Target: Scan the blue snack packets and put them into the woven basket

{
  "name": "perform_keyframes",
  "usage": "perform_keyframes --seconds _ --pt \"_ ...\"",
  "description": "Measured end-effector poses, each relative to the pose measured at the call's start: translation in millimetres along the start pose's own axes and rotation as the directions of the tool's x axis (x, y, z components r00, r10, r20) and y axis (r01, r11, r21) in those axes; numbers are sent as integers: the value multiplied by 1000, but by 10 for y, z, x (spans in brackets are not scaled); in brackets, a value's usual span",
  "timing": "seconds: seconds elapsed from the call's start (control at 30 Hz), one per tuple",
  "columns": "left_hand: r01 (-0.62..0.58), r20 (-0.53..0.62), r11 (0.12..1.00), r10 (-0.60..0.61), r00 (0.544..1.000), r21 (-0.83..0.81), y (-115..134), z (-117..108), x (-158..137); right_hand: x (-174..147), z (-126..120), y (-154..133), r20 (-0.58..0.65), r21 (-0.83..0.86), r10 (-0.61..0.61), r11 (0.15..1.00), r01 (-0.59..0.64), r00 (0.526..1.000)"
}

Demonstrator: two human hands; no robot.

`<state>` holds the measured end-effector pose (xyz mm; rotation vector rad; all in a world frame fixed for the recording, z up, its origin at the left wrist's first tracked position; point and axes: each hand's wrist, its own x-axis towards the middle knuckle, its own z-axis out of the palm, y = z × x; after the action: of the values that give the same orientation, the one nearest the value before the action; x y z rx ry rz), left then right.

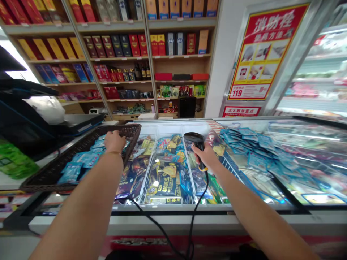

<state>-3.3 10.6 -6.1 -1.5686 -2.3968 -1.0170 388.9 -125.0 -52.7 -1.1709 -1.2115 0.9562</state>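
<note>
My right hand (204,153) is wrapped around the handle of a black-and-yellow barcode scanner (193,137), held above the freezer's wire baskets. A black cable (193,220) hangs down from its grip. My left hand (115,141) reaches into the far end of a dark brown woven basket (43,180), its fingers curled down among the packets. Whatever it grips is hidden behind the hand. Small blue packets (81,159) lie in a heap in this basket. Another pile of similar blue packets (252,144) rests on the freezer's glass to the right.
Below me is a chest freezer (173,217) holding wrapped ice creams (166,184) between white wire dividers. A dark checkout machine (21,119) and a green bag (16,162) stand left. Shelves of boxed bottles (116,45) line the back, beside a red-and-yellow poster (260,54).
</note>
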Motion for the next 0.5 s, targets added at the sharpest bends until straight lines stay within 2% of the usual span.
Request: perform_keyframes --seconds 0.07,0.13,0.23,0.4,0.5 --pt "106 19 993 -107 994 50 -165 81 -20 -38 -37 42 4 1 18 1000 -18 1000" --pt "162 63 985 -165 984 55 -237 162 -27 -72 -80 53 -6 20 31 999 -31 999" --pt "182 116 981 -189 975 69 -231 209 -30 -102 -124 43 -20 54 36 998 -35 999" --pt "224 193 945 -272 943 240 -153 115 -76 -107 -134 50 -7 37 22 999 -22 1000" --pt "264 156 935 -305 940 237 -152 82 -87 -106 -131 70 -2 14 24 1000 -24 1000"
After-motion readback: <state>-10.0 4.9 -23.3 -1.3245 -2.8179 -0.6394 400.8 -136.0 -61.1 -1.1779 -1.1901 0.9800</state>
